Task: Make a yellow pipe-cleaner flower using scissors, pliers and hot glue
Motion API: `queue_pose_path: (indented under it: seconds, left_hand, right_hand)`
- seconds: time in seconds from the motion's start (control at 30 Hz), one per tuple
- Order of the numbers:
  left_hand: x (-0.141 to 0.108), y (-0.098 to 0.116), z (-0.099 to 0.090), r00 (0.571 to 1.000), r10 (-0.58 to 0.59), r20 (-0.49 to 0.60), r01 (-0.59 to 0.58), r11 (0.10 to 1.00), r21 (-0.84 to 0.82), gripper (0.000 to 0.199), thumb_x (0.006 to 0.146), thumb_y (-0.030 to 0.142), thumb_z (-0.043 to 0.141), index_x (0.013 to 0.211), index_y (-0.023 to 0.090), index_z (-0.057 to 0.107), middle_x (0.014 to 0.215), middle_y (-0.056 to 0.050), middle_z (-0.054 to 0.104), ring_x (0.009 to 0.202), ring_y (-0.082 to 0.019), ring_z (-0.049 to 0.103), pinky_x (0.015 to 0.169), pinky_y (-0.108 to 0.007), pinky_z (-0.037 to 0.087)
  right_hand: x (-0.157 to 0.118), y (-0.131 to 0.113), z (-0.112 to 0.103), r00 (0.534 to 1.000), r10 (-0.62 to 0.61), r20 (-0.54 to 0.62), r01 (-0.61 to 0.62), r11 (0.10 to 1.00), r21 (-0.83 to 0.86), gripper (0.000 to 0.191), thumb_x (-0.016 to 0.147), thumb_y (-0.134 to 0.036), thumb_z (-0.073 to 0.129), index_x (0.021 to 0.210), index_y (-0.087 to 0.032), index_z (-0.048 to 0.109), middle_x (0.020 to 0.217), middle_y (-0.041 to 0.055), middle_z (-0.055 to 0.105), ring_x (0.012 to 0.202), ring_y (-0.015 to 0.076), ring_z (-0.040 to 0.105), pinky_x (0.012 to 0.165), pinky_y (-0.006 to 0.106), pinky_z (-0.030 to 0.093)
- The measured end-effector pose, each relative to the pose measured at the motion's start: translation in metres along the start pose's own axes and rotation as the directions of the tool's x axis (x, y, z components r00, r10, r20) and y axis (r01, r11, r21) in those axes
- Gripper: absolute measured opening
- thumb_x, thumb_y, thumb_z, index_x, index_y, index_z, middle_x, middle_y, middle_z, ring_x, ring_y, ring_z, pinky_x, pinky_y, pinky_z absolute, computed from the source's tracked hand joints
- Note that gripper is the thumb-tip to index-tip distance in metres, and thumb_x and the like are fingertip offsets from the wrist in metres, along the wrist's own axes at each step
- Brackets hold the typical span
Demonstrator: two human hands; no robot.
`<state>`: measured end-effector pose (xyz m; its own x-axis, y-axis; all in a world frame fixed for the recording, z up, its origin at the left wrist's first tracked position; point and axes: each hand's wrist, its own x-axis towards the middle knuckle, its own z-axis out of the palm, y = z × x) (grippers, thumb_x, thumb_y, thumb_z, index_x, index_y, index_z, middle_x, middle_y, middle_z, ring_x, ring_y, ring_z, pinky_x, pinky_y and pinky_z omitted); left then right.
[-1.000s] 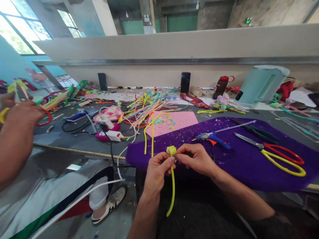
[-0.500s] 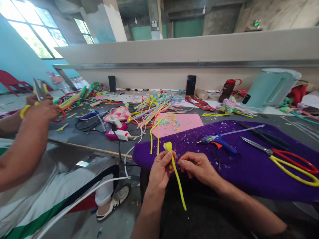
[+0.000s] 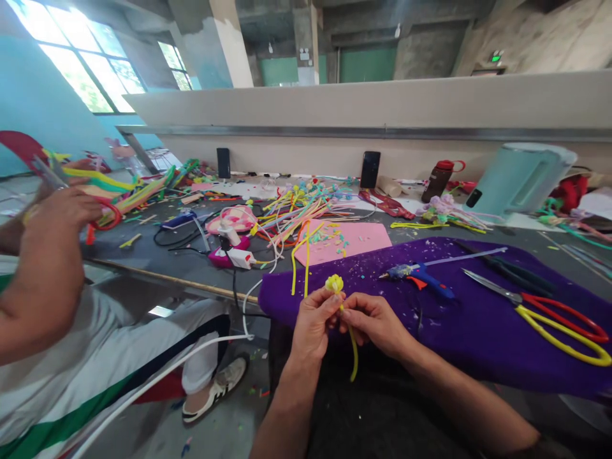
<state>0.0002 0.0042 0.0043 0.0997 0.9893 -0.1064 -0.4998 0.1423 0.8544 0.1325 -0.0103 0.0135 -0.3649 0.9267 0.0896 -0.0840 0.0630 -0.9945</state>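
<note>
left hand [image 3: 315, 319] pinches yellow stem [image 3: 354, 362] right under its yellow flower [image 3: 334, 283]; right hand [image 3: 375, 320] closed next to it, thumb and fingertips on same stem. flower sits upright over near edge of purple cloth [image 3: 478, 341], toward its left corner; stem end hangs below the hands. on cloth: blue glue gun [image 3: 423, 278] midway, scissors [image 3: 517, 298] by right edge, dark pliers [image 3: 519, 275] near far edge. pink sheet [image 3: 370, 236] meets cloth's far-left edge. kettle [image 3: 521, 182] and bottle [image 3: 436, 182] along tabletop's far edge, right side. another person [image 3: 43, 280] at left.
</note>
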Motion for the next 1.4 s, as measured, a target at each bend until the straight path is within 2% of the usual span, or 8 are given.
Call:
queue_pose_path:
  seconds: [0.2,0.37,0.47,0.6,0.7,0.83,1.03,1.4]
  left_hand:
    - [0.0,0.002,0.0,0.999,-0.032,0.001,0.032,0.999,-0.019,0.017,0.058,0.024,0.074,0.066,0.012,0.066,0.051,0.002,0.057,0.038,-0.002,0.041,0.036,-0.013,0.03]
    - [0.002,0.007,-0.003,1.0,-0.02,-0.005,0.02,0.998,-0.067,0.018,0.057,0.023,0.075,0.066,0.012,0.064,0.061,0.001,0.061,0.039,-0.001,0.042,0.036,-0.011,0.029]
    - [0.006,0.006,0.002,1.0,-0.023,0.01,0.024,0.996,-0.085,0.018,0.058,0.022,0.075,0.066,0.012,0.062,0.062,0.001,0.061,0.039,-0.001,0.042,0.035,-0.011,0.03]
    - [0.008,0.0,0.014,0.997,-0.058,0.059,0.063,0.994,-0.084,0.018,0.059,0.022,0.074,0.066,0.011,0.062,0.061,0.0,0.061,0.039,-0.001,0.042,0.036,-0.011,0.031]
    - [0.007,-0.002,0.018,0.995,-0.06,0.074,0.066,0.995,-0.072,0.016,0.061,0.022,0.073,0.067,0.011,0.062,0.062,0.0,0.06,0.04,-0.001,0.042,0.036,-0.011,0.031]
    - [0.007,-0.002,0.013,0.995,-0.064,0.075,0.07,0.995,-0.072,0.015,0.062,0.022,0.073,0.068,0.012,0.063,0.062,0.0,0.06,0.04,-0.001,0.042,0.037,-0.011,0.032]
    - [0.007,-0.003,0.011,0.995,-0.06,0.077,0.066,0.994,-0.086,0.015,0.062,0.021,0.072,0.067,0.012,0.062,0.062,0.0,0.06,0.039,-0.001,0.042,0.035,-0.011,0.031]
    - [0.005,0.004,0.011,0.989,-0.07,0.133,0.095,0.977,-0.191,0.017,0.064,0.025,0.071,0.07,0.012,0.06,0.058,-0.001,0.062,0.034,-0.002,0.041,0.031,-0.012,0.027]
  right_hand:
    - [-0.003,0.0,-0.004,1.0,-0.008,0.015,0.008,0.998,-0.061,0.02,0.08,-0.034,0.055,0.076,-0.014,0.058,0.061,-0.0024,0.057,0.04,0.0045,0.044,0.037,0.017,0.031]
    - [-0.031,-0.02,-0.057,0.995,-0.03,-0.092,-0.001,0.945,-0.328,0.017,0.081,-0.03,0.053,0.081,-0.015,0.061,0.065,-0.0012,0.059,0.044,0.0056,0.046,0.042,0.017,0.036]
    - [-0.057,-0.035,-0.109,0.938,-0.139,-0.317,-0.065,0.828,-0.556,0.018,0.081,-0.03,0.051,0.08,-0.015,0.061,0.067,-0.0004,0.061,0.046,0.0069,0.048,0.046,0.019,0.039]
    - [-0.069,-0.039,-0.164,0.871,-0.223,-0.438,-0.277,0.513,-0.812,0.023,0.084,-0.033,0.045,0.079,-0.017,0.061,0.067,0.0001,0.062,0.052,0.0108,0.053,0.051,0.022,0.039]
    - [-0.057,-0.033,-0.181,0.882,-0.199,-0.427,-0.339,0.36,-0.869,0.023,0.081,-0.036,0.05,0.086,-0.018,0.062,0.079,0.003,0.065,0.067,0.0149,0.058,0.061,0.024,0.04]
    - [-0.037,-0.033,-0.187,0.9,-0.126,-0.418,-0.362,0.32,-0.876,0.033,0.075,-0.046,0.056,0.092,-0.019,0.063,0.09,0.006,0.064,0.079,0.019,0.057,0.064,0.026,0.036]
    - [-0.019,-0.031,-0.193,0.915,0.086,-0.393,-0.395,0.381,-0.836,0.029,0.059,-0.045,0.068,0.069,-0.019,0.062,0.059,-0.0011,0.057,0.056,0.0138,0.051,0.049,0.023,0.027]
    - [-0.023,-0.023,-0.187,0.939,0.161,-0.303,-0.274,0.886,-0.375,0.021,0.073,-0.038,0.052,0.075,-0.018,0.047,0.058,-0.0013,0.048,0.039,0.0071,0.037,0.034,0.022,0.021]
